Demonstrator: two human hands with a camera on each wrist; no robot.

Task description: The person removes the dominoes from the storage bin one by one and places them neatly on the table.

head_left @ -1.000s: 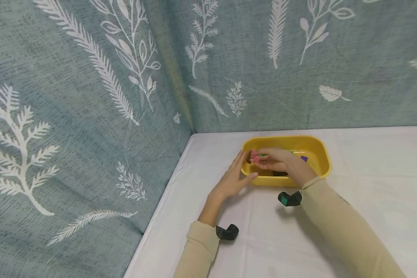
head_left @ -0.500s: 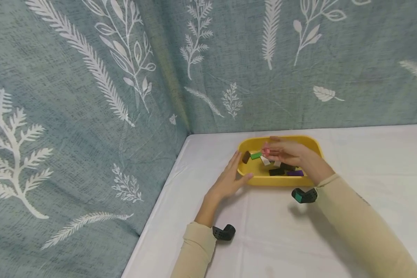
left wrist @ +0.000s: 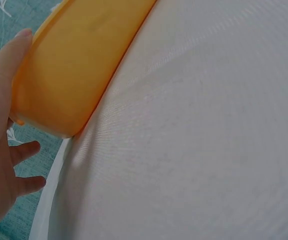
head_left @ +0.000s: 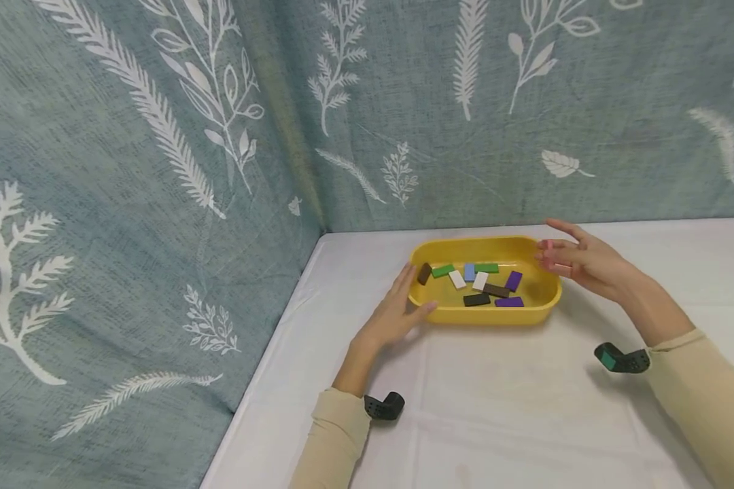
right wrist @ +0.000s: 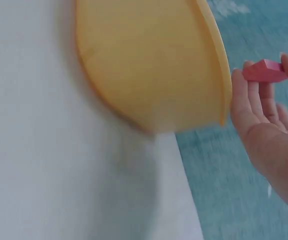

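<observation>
A yellow tray (head_left: 483,317) stands on the white tablecloth with several small blocks lying flat in it. My left hand (head_left: 390,316) rests against the tray's left end, fingers straight along the wall and thumb at the front corner. Over the tray's right rim, my right hand (head_left: 596,265) pinches a pink block (right wrist: 265,71) between thumb and fingers; the right wrist view shows the block beside the rim. Inside the tray lie a blue block (head_left: 469,272), a black block (head_left: 477,299), plus pairs of green, white, brown and purple ones, such as the purple block (head_left: 510,302).
White tablecloth (head_left: 495,407) spreads in front of the tray and to its right. A green-grey curtain (head_left: 465,170) with white leaf prints hangs close behind the tray and along the left side. Each wrist carries a black camera, like the right wrist's camera (head_left: 622,358).
My right hand has moved right with the pink block, from the tray's left part to its right rim, uncovering the blocks inside. My left hand stays against the tray's left end.
</observation>
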